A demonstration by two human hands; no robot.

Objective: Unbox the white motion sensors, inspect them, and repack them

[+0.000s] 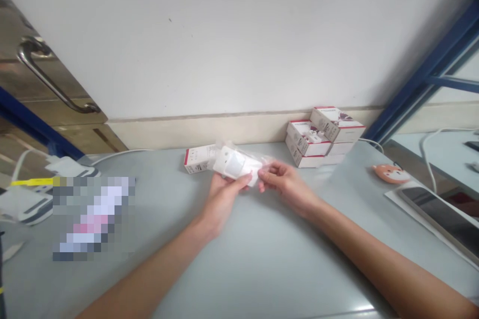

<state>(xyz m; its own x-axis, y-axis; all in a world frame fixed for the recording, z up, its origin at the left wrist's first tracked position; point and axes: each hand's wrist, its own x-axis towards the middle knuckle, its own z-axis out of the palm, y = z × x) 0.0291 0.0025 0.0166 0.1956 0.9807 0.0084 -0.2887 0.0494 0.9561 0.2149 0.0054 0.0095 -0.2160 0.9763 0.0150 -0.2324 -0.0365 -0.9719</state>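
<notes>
In the grip, a white device (232, 162); just left, a white box (197, 158), red-edged; farther right, matching boxes (335, 133) (and an orange-and-white trinket (389, 174) beyond); beneath, a grey-green table (258, 254).

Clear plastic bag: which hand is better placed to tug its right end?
Right, probably: the right hand has its fingertips at that end of the clear plastic bag, while the left hand holds it from the left side.

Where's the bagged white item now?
In the head view, the bagged white item is central, held by left hand and right hand, right of the lone box.
</notes>
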